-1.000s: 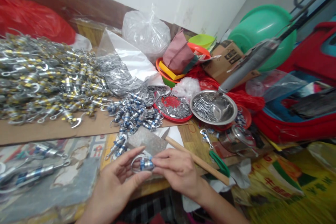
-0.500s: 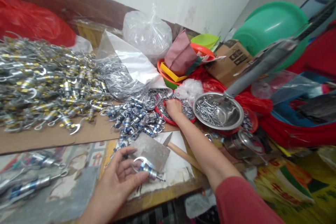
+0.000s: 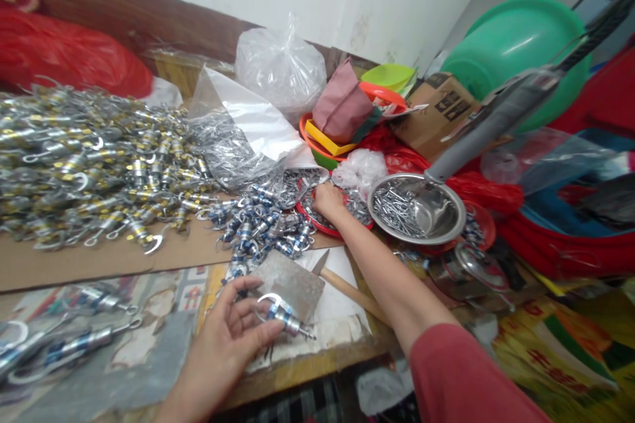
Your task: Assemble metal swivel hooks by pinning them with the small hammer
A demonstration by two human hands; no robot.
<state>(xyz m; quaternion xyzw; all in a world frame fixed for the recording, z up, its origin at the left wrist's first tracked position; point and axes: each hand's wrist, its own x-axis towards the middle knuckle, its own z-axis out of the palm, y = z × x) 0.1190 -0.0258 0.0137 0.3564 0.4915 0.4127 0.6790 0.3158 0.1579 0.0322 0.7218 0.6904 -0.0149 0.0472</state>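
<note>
Between the thumb and fingers of my left hand is a metal hook fitting with blue bands, its thin tip pointing right, over a flat metal plate. My right hand reaches into a red tray of small metal parts; its fingers are bent down and what they hold, if anything, is hidden. Beside the plate lies a hammer with a wooden handle. Blue-banded fittings are heaped left of the tray.
A steel bowl of pins stands right of the tray, below a grey tool slanting down. Yellow-banded fittings fill the left. Behind are a clear bag, a cardboard box and a green basin.
The view has shifted slightly, so most things appear a little further right. Both hands keep nearly the same places, with the hook fitting still in my left hand.
</note>
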